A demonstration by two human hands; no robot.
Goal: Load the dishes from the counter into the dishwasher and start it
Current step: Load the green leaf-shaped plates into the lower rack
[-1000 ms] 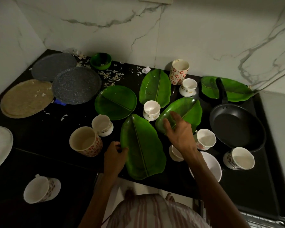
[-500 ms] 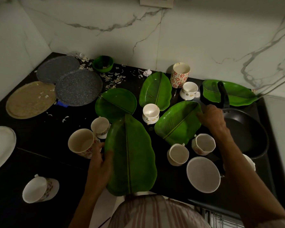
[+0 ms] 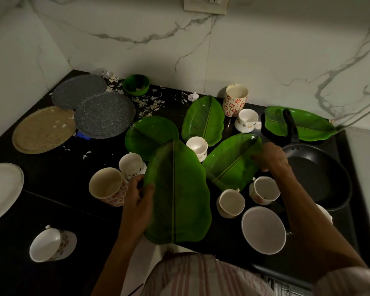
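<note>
My left hand [image 3: 138, 196] grips the left edge of a long green leaf-shaped plate [image 3: 177, 193], which is lifted and overhangs the black counter's [image 3: 58, 178] front edge. My right hand [image 3: 272, 157] holds the far right rim of a second green leaf plate [image 3: 231, 162] lying slanted on the counter. More green plates lie behind: a round one [image 3: 145, 131], a leaf one [image 3: 203, 118] and another [image 3: 308, 124] under the pan handle. White cups [image 3: 231, 202] [image 3: 264, 190] and a white bowl [image 3: 263, 230] sit near my right forearm.
A black frying pan [image 3: 316, 176] sits at the right. Flowered mugs [image 3: 107, 186] [image 3: 235, 99], small cups [image 3: 131, 164] [image 3: 198, 146] [image 3: 247, 120], two grey round plates [image 3: 104, 115], a tan one [image 3: 43, 129], a white plate [image 3: 2, 189], a tipped cup [image 3: 51, 244] and scattered scraps crowd the counter. A rack corner [image 3: 286, 287] shows bottom right.
My left hand has lifted the near leaf plate and swung it straight toward me. My right hand moved from the second leaf plate's near end to its far right rim.
</note>
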